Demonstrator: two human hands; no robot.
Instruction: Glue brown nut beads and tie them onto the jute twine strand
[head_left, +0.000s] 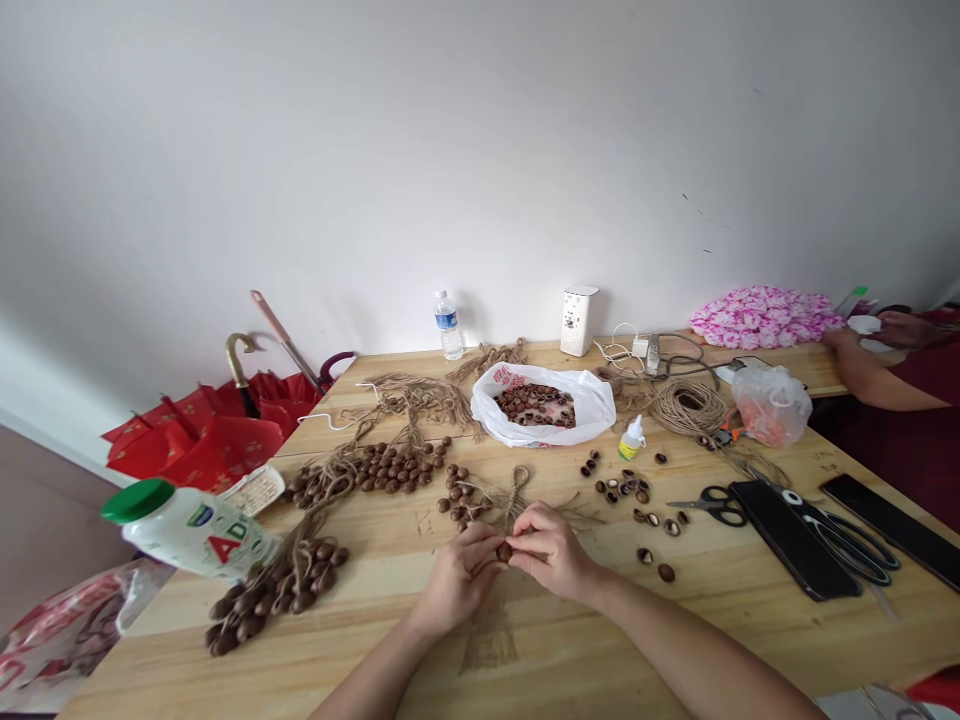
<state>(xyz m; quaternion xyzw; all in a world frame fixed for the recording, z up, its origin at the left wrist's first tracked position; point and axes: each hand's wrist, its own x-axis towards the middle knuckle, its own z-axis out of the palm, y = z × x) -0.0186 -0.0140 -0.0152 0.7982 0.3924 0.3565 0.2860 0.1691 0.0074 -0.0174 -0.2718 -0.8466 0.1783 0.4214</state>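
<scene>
Close to the middle of the table, my left hand [459, 575] and my right hand [553, 556] meet fingertip to fingertip. Both are closed in a pinch on one round brown nutshell [504, 552]. Just beyond my fingers lies a looped, knotted twine cord [517, 486] with loose strands spreading right. Left of it is a small cluster of brown nutshells [459, 492] tied to twine. Split half shells [622, 490] are scattered to the right, near a small glue bottle [631, 440] with a white cap.
A white plastic bag [592, 405] of shells stands open at the back. Strung bunches [397, 468] and a green-capped bottle [202, 530] are left. Scissors [724, 505], a black phone [795, 540] and a twine coil [688, 406] lie right. Another person's arm [877, 370] is far right.
</scene>
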